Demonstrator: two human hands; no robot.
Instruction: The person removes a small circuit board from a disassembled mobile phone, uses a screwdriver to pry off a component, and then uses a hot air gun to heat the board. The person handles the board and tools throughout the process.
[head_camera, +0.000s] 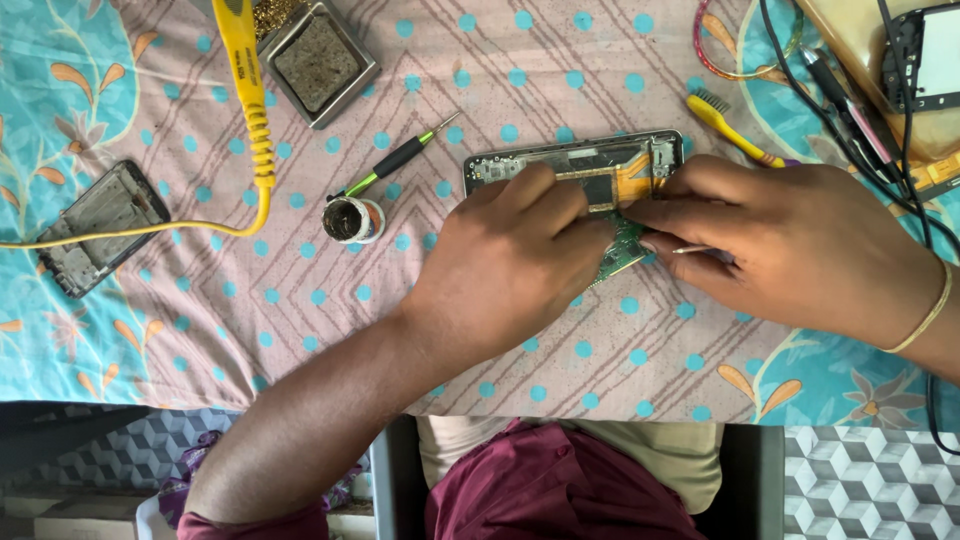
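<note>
A: Maroon cloth (560, 490) at 6 o'clock, nearest the camera, on the person's lap; above it a pink dotted tablecloth (300, 300) with teal floral borders.

B: Hands?

A: Left hand (500, 270) at centre, fingers curled down and pressed on a green circuit board (625, 245); right hand (800, 245) at 3 o'clock, thumb and forefinger pinched shut on thin metal tweezers (700, 249), tip aimed toward the board; a thin bangle (930, 315) sits on that wrist.

B: Board's location?

A: Between both hands, tilted, its upper edge touching an opened phone frame (575, 162) lying just beyond the fingertips at 12 o'clock; much of the board is hidden under the fingers.

B: Surroundings?

A: Small round flux tin (352, 220) at 10 o'clock, near the left hand; a green-and-black screwdriver (400, 158) just past it; yellow toothbrush (735, 130) at 1 o'clock; a second stripped phone chassis (100, 225) at 9 o'clock, well apart; yellow soldering iron (250, 90) with its cord trailing left; a square metal tip-cleaner tray (318, 62) at 11 o'clock, farthest; black cables (850, 120) at the far right.
</note>
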